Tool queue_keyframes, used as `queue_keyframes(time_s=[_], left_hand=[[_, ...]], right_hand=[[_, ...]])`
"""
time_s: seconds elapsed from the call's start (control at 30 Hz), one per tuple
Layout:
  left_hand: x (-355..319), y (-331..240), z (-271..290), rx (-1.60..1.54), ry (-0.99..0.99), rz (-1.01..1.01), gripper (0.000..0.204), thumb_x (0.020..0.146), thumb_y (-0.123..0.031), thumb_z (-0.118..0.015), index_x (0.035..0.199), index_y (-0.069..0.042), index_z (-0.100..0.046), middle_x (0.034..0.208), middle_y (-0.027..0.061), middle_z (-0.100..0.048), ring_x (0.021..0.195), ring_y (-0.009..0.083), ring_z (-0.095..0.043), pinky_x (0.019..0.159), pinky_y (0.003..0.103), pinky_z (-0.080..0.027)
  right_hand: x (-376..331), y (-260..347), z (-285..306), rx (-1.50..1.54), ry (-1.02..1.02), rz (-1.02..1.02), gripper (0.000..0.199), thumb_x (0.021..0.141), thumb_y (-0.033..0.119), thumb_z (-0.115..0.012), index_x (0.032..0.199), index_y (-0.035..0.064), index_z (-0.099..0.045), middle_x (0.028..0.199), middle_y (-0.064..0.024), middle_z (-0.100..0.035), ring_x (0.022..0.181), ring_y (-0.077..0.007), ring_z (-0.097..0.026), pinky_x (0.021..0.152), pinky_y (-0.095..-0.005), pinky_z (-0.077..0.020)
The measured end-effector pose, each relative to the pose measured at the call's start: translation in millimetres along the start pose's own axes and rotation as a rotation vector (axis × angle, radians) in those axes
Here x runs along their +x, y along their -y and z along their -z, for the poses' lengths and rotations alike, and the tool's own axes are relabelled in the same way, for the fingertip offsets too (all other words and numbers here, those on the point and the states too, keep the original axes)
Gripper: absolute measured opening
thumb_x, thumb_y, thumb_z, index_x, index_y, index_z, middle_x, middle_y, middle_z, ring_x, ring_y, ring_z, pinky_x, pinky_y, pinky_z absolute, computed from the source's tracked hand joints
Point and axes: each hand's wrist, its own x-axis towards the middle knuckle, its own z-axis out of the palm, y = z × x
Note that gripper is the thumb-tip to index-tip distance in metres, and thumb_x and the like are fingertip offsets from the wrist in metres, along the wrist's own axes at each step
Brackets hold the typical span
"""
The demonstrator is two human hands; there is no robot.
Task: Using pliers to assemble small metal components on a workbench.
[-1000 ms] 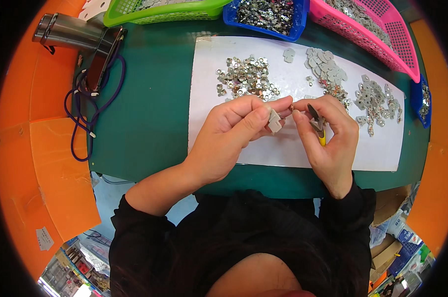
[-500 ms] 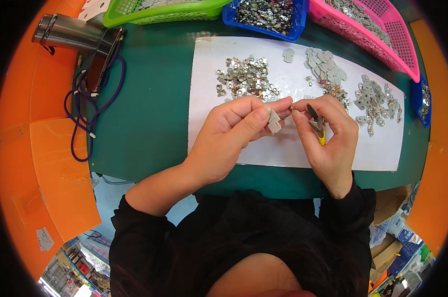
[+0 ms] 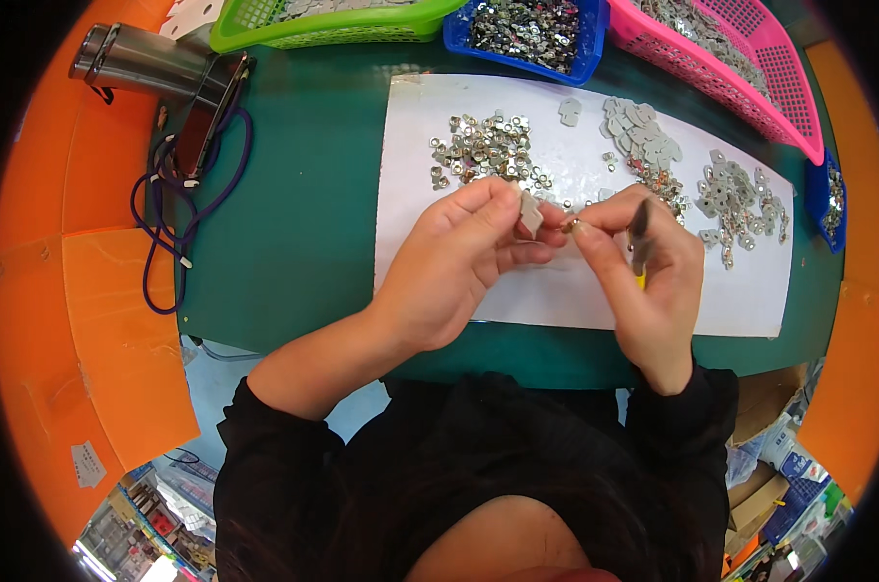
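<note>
Between thumb and fingers, my left hand (image 3: 449,257) pinches a small light-grey flat piece (image 3: 530,214) above the white sheet (image 3: 537,291). My right hand (image 3: 658,272) is closed on a tiny shiny metal part (image 3: 571,224) at its thumb and fingertip. Tucked in the same hand is a pair of yellow-handled pliers (image 3: 640,238), jaws upward, the rest hidden by the palm. The fingertips of both hands nearly meet; whether the metal part touches the left fingers I cannot tell. Behind the left hand lies a pile of small metal parts (image 3: 493,145).
Grey flat pieces (image 3: 641,131) and assembled pieces (image 3: 735,194) lie in heaps on the sheet's right. A green basket (image 3: 333,37), a blue bin (image 3: 590,60) and a pink basket (image 3: 711,82) line the far edge. At left are a steel cup (image 3: 148,63) and a dark cord (image 3: 245,145).
The grey piece has turned in my left hand and shifted slightly left and up. My right fingertips with the metal part have dropped a little, and the pliers have tilted more upright.
</note>
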Motion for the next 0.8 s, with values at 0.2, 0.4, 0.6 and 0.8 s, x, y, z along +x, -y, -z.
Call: queue_keyframes(time_s=[0.2, 0.4, 0.6, 0.8], left_hand=[[-7.6, 7.1, -2.5, 0.714, -0.018, -0.463, 0.013, 0.1, -0.012, -0.058, 0.096, -0.001, -0.062, 0.084, 0.003, -0.061, 0.073, 0.0103, -0.052, 0.066, 0.025, -0.042], [-9.1, 8.1, -5.0, 0.94, -0.041, -0.68, 0.006, 0.094, -0.007, -0.064, 0.093, -0.001, -0.065, 0.076, 0.0056, -0.058, 0.066, 0.0157, -0.051, 0.059, 0.028, -0.04], [-9.2, 8.4, -3.8, 1.021, -0.03, -0.744, 0.006, 0.094, -0.007, -0.065, 0.093, -0.001, -0.066, 0.074, 0.0059, -0.058, 0.064, 0.0172, -0.051, 0.057, 0.029, -0.04], [-5.4, 7.4, -2.0, 0.983, -0.007, -0.733, 0.005, 0.094, -0.006, -0.064, 0.092, -0.001, -0.065, 0.076, 0.0055, -0.059, 0.065, 0.0168, -0.052, 0.059, 0.028, -0.041]], right_hand=[[-0.6, 9.3, 4.3, 0.702, 0.16, -0.529, 0.014, 0.092, 0.012, -0.067, 0.094, -0.0019, -0.066, 0.082, -0.0003, -0.063, 0.076, -0.0052, -0.052, 0.067, -0.022, -0.0387], [-3.9, 10.9, 5.3, 0.881, 0.215, -0.708, 0.02, 0.088, 0.023, -0.067, 0.089, 0.0051, -0.058, 0.083, -0.0012, -0.057, 0.081, -0.0112, -0.053, 0.077, -0.0281, -0.0411], [-7.4, 7.8, 4.4, 0.972, 0.215, -0.682, 0.014, 0.09, 0.018, -0.066, 0.089, 0.0052, -0.061, 0.082, 0.0005, -0.057, 0.079, -0.009, -0.049, 0.072, -0.0262, -0.0368], [-6.6, 7.2, 2.8, 0.937, 0.307, -0.66, 0.015, 0.09, 0.018, -0.063, 0.089, 0.0045, -0.058, 0.083, -0.0019, -0.055, 0.08, -0.0128, -0.053, 0.077, -0.0289, -0.041]])
